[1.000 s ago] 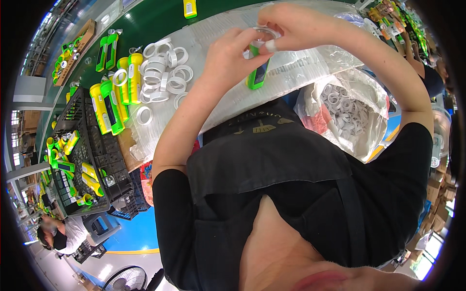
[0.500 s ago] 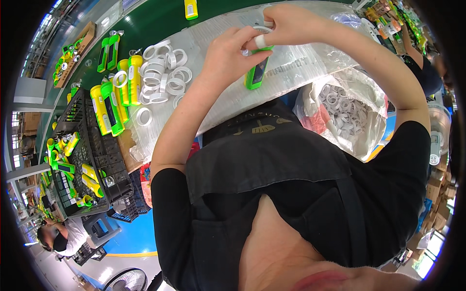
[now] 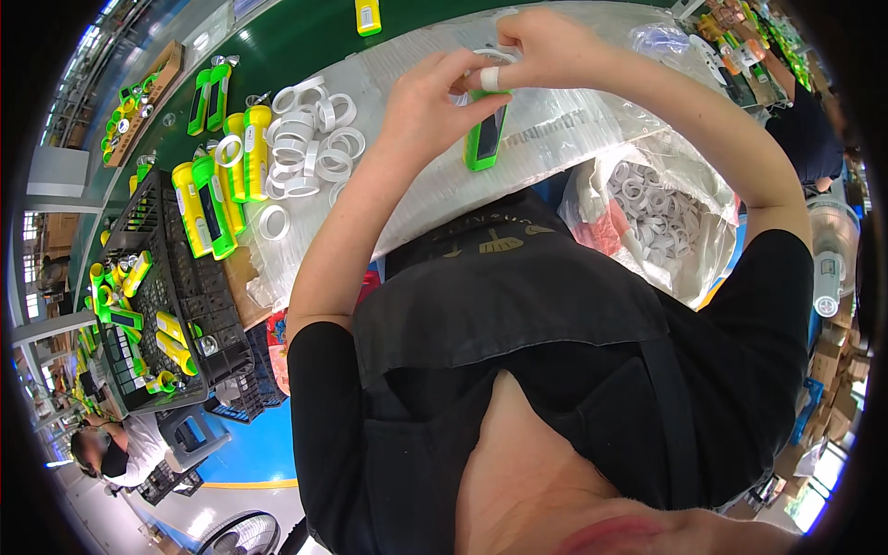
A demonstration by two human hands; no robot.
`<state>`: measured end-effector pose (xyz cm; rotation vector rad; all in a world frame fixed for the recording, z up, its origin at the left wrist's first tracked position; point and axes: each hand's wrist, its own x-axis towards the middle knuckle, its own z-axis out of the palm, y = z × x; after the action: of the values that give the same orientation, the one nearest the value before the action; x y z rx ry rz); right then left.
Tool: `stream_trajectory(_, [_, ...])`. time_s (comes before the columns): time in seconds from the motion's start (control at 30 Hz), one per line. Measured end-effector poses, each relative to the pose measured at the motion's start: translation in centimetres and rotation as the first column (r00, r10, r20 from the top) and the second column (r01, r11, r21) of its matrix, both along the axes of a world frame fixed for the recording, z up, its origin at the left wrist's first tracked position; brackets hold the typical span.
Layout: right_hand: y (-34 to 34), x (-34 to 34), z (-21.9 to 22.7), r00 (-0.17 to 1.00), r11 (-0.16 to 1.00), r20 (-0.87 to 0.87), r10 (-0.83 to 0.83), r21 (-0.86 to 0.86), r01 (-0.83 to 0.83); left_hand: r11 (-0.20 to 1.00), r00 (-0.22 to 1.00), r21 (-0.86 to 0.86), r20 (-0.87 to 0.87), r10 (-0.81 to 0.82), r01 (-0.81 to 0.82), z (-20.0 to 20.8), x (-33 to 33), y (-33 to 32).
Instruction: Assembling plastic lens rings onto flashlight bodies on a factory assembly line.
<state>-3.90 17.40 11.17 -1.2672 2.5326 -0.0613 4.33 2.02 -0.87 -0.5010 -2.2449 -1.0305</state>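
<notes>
Left hand (image 3: pixel 433 100) grasps one green flashlight (image 3: pixel 485 141); right hand (image 3: pixel 553 51) grips one white ring (image 3: pixel 498 55) at its top. One yellow flashlight (image 3: pixel 367 17) lies beyond.

The table (image 3: pixel 287 44) is surfaced in green and partly overlaid by a pale sheet (image 3: pixel 407 199). White rings (image 3: pixel 298 128) are heaped on the sheet; a lone ring (image 3: pixel 287 223) is found just beside them. Left of the heap, torches (image 3: pixel 258 153), yellow and green, are laid side by side. Two green torches (image 3: pixel 219 97) are placed beyond. One yellow torch (image 3: pixel 368 17) is noted ahead of the sheet.
</notes>
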Motion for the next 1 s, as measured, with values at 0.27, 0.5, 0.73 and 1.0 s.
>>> stream_trajectory(0.27, [1.6, 0.3, -9.7, 0.992, 0.643, 0.006, -0.126, -0.761, 0.086, 0.997, 0.998, 0.072, 0.054, -0.041, 0.037, -0.2, 0.1, -0.6])
stream_trajectory(0.5, [-1.2, 8.1, -19.5, 0.854, 0.325, 0.506, -0.123, -0.793, 0.516, 0.878, 0.956, 0.451, 0.154, -0.251, 0.158, -0.4, 0.8, -1.1])
stream_trajectory(0.73, [0.0, 4.2, -15.6, 0.293, 0.721, 0.72, 0.629, -0.681, 0.127, 0.478, 0.579, 0.447, -0.115, -0.807, 0.756, 7.7, 4.2, 2.0])
stream_trajectory(1.0, [-6.4, -15.3, -10.6, 0.839, 0.421, -0.215, 0.5, -0.786, -0.452, 0.965, 0.948, -0.172, -0.219, -0.232, 0.197, 3.7, -9.6, -5.5])
